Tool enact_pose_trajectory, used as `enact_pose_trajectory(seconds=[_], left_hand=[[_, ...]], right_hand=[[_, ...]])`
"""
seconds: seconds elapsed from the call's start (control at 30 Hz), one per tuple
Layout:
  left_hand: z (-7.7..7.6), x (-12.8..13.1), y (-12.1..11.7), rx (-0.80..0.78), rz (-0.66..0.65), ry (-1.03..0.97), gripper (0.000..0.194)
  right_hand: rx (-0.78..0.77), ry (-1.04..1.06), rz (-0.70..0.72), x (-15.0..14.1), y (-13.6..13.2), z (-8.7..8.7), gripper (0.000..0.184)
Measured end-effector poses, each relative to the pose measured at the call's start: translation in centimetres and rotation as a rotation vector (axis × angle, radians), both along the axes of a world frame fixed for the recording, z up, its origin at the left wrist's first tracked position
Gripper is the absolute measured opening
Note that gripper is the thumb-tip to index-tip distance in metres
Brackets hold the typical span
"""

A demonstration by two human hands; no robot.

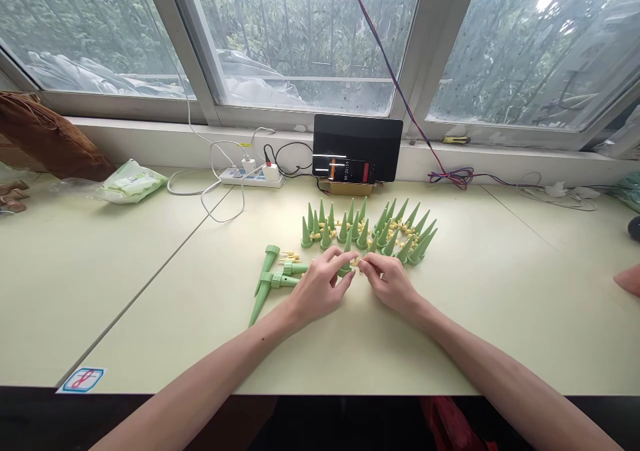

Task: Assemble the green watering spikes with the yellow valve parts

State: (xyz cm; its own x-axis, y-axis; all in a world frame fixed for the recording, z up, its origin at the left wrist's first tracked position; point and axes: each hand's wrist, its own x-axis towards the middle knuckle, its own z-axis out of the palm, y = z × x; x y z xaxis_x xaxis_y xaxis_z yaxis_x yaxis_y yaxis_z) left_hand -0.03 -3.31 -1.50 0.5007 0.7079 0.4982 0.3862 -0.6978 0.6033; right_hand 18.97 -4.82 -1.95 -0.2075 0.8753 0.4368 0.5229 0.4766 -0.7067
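Observation:
My left hand [320, 286] is closed around the base of an upright green watering spike [349, 241], point up. Close beside it, my right hand [393, 283] pinches a small yellow valve piece [355, 262] at the spike's side; the fingers partly cover it. Behind both hands stand several more upright green spikes [423, 246], with small yellow pieces [400, 224] at their bases. To the left of my left hand, a few loose green spikes [261, 299] lie on the table across one another, and loose yellow valve pieces [290, 256] lie next to them.
A dark tablet [357, 138] with a phone [350, 171] in front leans near the window. A power strip [257, 179] with cables and a pack of wipes [133, 183] are at the back left. Bundled wires [457, 178] lie back right. Part of another person's hand [629, 280] shows at the right edge.

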Motion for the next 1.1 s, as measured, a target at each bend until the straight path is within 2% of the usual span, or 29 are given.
enact_pose_trajectory(seconds=[0.3, 0.63, 1.1], left_hand=[[-0.13, -0.05, -0.01, 0.009, -0.007, 0.012, 0.033], [0.03, -0.03, -0.08, 0.004, -0.029, 0.035, 0.033], [-0.40, 0.11, -0.11, 0.038, -0.006, 0.069, 0.034]], right_hand=[[-0.025, 0.019, -0.004, -0.16, -0.06, 0.14, 0.046], [-0.162, 0.131, 0.026, -0.28, -0.19, -0.05, 0.046], [-0.211, 0.162, 0.014, -0.41, -0.01, -0.37, 0.050]])
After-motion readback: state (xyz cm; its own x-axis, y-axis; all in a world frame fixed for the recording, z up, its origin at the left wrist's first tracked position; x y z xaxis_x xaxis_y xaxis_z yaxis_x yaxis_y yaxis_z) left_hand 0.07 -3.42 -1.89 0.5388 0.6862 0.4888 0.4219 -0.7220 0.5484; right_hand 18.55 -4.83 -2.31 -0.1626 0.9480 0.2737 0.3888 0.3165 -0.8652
